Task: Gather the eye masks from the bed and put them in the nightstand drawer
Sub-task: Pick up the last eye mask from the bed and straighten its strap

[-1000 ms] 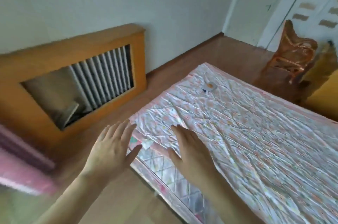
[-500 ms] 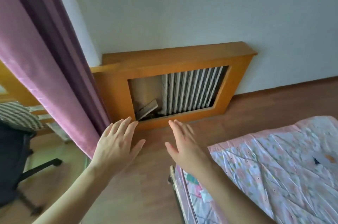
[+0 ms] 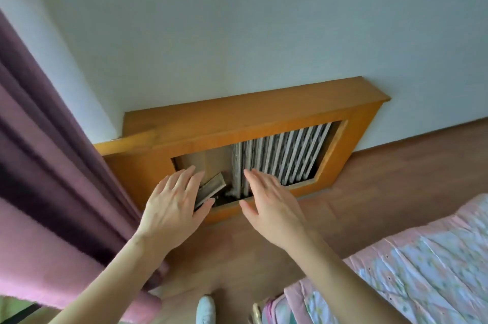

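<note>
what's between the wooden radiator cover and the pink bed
Bare brown wood floor separates the orange wooden radiator cover from the pink quilted bed, per the head view.

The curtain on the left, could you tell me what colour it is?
Purple to pink curtain, shown in the head view.

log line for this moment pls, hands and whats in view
left hand: open, empty | right hand: open, empty | facing: wooden radiator cover | bed: corner at right | eye masks: none visible

Bare wooden floor (image 3: 383,191) lies open between the bed's (image 3: 422,271) pink corner and the wooden radiator cover (image 3: 264,117) along the wall, while the purple curtain (image 3: 39,165) closes the left side, both empty spread hands (image 3: 173,207) (image 3: 272,207) held above that gap.
</note>
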